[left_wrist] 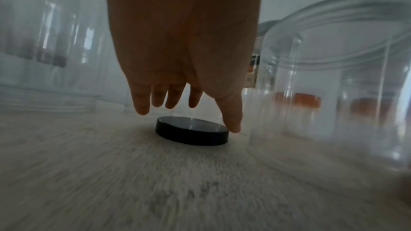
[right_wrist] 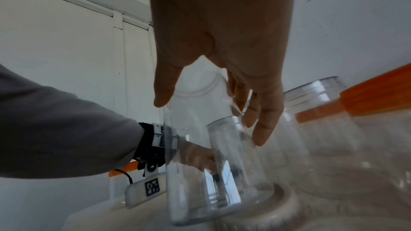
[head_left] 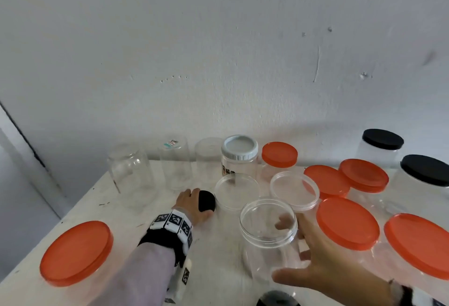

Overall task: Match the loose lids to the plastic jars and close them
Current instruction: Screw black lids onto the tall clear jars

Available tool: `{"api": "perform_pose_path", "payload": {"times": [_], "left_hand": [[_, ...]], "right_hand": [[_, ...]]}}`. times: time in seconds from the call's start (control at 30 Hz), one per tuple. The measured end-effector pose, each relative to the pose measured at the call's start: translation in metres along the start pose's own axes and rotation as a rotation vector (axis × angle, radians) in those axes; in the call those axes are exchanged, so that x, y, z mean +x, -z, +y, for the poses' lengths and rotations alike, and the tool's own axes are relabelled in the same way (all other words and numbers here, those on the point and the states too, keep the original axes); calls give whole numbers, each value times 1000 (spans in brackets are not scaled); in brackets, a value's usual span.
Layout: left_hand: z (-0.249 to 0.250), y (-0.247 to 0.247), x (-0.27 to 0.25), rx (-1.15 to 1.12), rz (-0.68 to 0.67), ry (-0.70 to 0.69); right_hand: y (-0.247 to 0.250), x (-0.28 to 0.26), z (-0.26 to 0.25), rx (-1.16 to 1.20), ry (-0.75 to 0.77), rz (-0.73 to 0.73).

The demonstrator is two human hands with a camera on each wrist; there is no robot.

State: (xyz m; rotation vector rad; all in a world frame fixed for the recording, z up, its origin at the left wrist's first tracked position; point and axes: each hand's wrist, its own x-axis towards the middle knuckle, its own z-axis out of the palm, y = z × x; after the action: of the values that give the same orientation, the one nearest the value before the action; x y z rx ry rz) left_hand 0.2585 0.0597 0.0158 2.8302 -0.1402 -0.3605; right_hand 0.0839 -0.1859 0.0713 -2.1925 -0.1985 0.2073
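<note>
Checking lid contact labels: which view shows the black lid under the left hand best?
Left wrist. The black lid lies flat on the table in full profile, the left hand spread above it with the thumb tip at its rim. The head view shows only part of its top past the hand. In the right wrist view I cannot make it out.

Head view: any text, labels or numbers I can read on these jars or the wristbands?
No legible words.
Sticker on upturned clear plastic jar: too blurred.
Printed label on grey-lidded clear jar: too small.
Black-and-white square marker tags on left wristband: patterns; tiny digits unreadable.
</note>
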Motion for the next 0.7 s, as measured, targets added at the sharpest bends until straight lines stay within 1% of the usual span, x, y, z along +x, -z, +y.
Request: {"api": "perform_pose_path", "payload": {"times": [0.13,0.27,0.4,0.5,0.6,0.7], "left_hand": [[5,-1,0,99,-55,32],[5,0,-4,71,-65,63],[2,-1,-15,62,-50,116],[-5,-3,-25,-17,-12,146],[-13,2,-38,-152,18,171],[-20,13,-56,-248,71,144]], "right_hand": [[3,-7,3,9,-16,-6],[0,-8,2,24,-10,-3],[-9,-6,-4,32,-3,-38],[-20,-1,-10,7,36,-43],[-35,6,-15,-28,70,-53],[-52,17,-21,-75,92,-61]]}}
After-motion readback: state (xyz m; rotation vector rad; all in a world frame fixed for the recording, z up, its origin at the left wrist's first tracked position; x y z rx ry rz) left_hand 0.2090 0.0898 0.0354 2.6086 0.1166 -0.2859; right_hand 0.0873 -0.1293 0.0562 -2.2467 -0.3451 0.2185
